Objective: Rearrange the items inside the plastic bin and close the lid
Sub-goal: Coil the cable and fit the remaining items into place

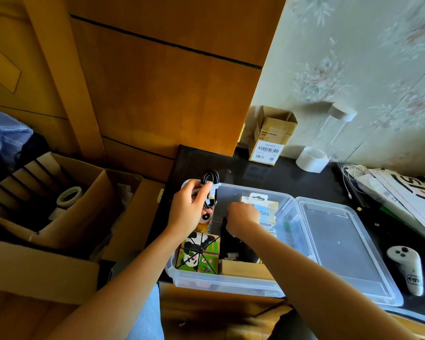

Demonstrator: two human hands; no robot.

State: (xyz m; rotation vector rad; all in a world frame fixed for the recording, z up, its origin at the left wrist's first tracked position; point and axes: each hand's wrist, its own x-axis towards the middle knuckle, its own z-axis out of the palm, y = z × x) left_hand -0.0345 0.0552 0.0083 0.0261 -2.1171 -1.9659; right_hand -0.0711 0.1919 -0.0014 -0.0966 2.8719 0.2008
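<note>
Nearest me, the plastic bin (194, 278) sits at the front edge of the dark counter (292, 177), open, with its lid (341, 241) lying flat just beside it on the right. In the near left corner of the bin is a panda picture box (198, 253), a tan box (241, 267) beside it.

My right hand (242, 217) is down in the middle of the bin, fingers curled over something dark; I cannot tell whether that grip actually holds it. Just behind it a carded packet (265, 212) stands against the far wall.

My left hand (188, 209) is raised over the bin's far left corner, its grip closed round a coiled black cable (209, 190) bound with a pale tie.

I judge the step is finding the cable a place. To do it well I would clear a low gap with the right hand first, then lay the coil flat, below the rim, so the lid can seat.

Further back stand a cardboard carton (268, 136) and a roll of white tape (312, 159).
</note>
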